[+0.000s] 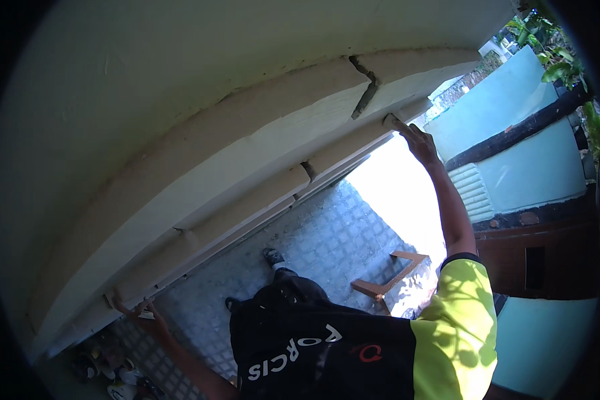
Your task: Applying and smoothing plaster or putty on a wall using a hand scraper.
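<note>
A long pale ledge [247, 203] with stepped moulding runs slantwise across the wall. At its upper right end my right hand [420, 143] reaches out with the arm stretched. Its fingers press a small greyish-tan piece [395, 123] on the ledge's lower band; what that piece is I cannot make out. Low at the left, my left hand [152, 323] is raised against the ledge's lower edge. Its fingers close round a small pale flat thing [145, 313], too small to name. A dark jagged crack [365, 87] cuts through the upper moulding, left of my right hand.
A brown wooden frame [383, 287], perhaps a stool, stands on the tiled floor [313, 233] near my legs. Turquoise panels [513, 160] with a dark beam [520, 133] rise at the right, beside green leaves [563, 67]. Several mixed items [117, 373] lie at the lower left.
</note>
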`<state>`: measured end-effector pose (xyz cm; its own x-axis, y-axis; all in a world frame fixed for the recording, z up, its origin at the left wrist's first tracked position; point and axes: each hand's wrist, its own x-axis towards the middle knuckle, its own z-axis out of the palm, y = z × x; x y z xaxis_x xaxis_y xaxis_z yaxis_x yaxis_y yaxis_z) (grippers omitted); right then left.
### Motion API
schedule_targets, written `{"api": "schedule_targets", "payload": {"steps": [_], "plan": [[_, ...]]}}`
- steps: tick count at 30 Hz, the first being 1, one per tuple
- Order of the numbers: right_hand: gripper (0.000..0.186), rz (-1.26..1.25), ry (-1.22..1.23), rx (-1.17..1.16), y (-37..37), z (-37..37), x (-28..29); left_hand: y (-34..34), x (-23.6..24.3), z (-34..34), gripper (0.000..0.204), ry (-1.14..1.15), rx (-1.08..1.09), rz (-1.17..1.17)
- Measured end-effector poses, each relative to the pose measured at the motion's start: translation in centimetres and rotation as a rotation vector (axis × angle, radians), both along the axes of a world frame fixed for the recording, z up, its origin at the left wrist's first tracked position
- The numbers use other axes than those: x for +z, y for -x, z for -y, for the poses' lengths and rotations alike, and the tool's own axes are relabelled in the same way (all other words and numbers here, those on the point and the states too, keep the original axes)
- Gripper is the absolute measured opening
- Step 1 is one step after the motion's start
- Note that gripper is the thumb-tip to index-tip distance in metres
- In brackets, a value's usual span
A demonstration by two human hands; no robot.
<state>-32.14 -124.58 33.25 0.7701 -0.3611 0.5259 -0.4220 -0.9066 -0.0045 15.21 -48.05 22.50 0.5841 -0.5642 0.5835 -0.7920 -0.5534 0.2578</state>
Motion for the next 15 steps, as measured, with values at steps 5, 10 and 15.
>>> {"api": "schedule_targets", "payload": {"steps": [5, 10, 15], "plan": [[0.048, -0.104, -0.017, -0.137, 4.4, 4.2, 0.5, 1.5, 4.5, 5.1, 0.082, 0.128, 0.129, -0.017], [0.037, -0.238, 0.074, -0.453, 7.2, 8.3, 0.1, 2.1, 4.2, 3.9, 0.081, 0.100, 0.236, -0.089], [0.044, -0.350, -0.476, -1.107, 12.8, 11.9, 0.5, 1.6, 5.6, 4.6, 0.079, 0.128, 0.275, -0.082]]}}
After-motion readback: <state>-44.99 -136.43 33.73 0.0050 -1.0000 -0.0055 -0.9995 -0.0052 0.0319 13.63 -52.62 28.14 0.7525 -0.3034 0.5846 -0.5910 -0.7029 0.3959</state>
